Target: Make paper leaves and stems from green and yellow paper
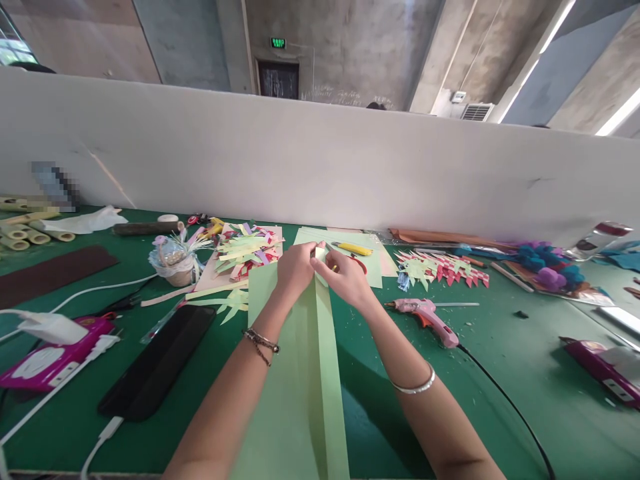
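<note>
- Green matte table (500, 400), littered with paper cuttings.
- Long pale green paper sheet (295, 400), creased lengthwise, runs near to far at centre.
- Left hand (295, 270) and right hand (345, 277) pinch its far end.
- Small round pot (175, 263), far left, holds plastic-wrapped flowers.

green table (500, 387): light green paper sheet (295, 413) at 6 o'clock, black phone (157, 360) at 8, pink glue gun (429, 320) at 3.

white partition (320, 167) | concrete wall (350, 47) | dark door (278, 80) | green exit sign (278, 43) | ceiling strip lights (617, 113)
</note>
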`<action>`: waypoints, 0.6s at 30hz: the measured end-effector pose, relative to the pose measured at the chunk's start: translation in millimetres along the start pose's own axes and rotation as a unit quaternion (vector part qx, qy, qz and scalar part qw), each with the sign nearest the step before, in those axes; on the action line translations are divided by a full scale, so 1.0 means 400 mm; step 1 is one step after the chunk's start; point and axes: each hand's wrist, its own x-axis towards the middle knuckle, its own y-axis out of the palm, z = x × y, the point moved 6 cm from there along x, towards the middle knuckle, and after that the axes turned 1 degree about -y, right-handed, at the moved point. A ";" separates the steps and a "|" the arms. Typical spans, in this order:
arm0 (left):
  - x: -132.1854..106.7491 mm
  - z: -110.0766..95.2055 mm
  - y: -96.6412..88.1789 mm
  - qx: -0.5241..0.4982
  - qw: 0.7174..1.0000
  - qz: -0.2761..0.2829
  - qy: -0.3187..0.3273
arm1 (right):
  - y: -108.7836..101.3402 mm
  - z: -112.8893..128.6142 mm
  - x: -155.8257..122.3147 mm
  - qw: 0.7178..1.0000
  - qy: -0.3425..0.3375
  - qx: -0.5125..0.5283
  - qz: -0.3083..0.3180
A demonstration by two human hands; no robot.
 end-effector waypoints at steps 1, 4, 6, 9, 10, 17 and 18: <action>-0.001 -0.005 0.001 -0.004 1.000 0.006 0.006 | -0.003 0.006 -0.002 1.000 -0.003 -0.014 -0.006; 0.001 -0.014 0.003 -0.027 0.999 0.022 0.024 | -0.008 0.008 -0.002 1.000 -0.001 -0.018 -0.004; 0.004 -0.018 0.002 -0.044 0.998 0.035 0.035 | -0.013 0.001 0.002 1.000 -0.004 -0.004 -0.006; 0.006 -0.019 -0.003 -0.061 0.996 0.055 0.048 | -0.020 -0.019 0.009 1.000 0.008 0.026 -0.014; 0.006 -0.018 -0.005 -0.063 0.995 0.061 0.050 | -0.021 -0.027 0.011 0.999 0.018 0.041 -0.014; 0.005 -0.012 -0.010 -0.061 0.993 0.087 0.060 | -0.004 -0.058 0.021 0.992 0.055 0.108 0.036; 0.005 -0.011 -0.012 -0.058 0.993 0.085 0.063 | 0.002 -0.059 0.020 0.989 0.059 0.122 0.050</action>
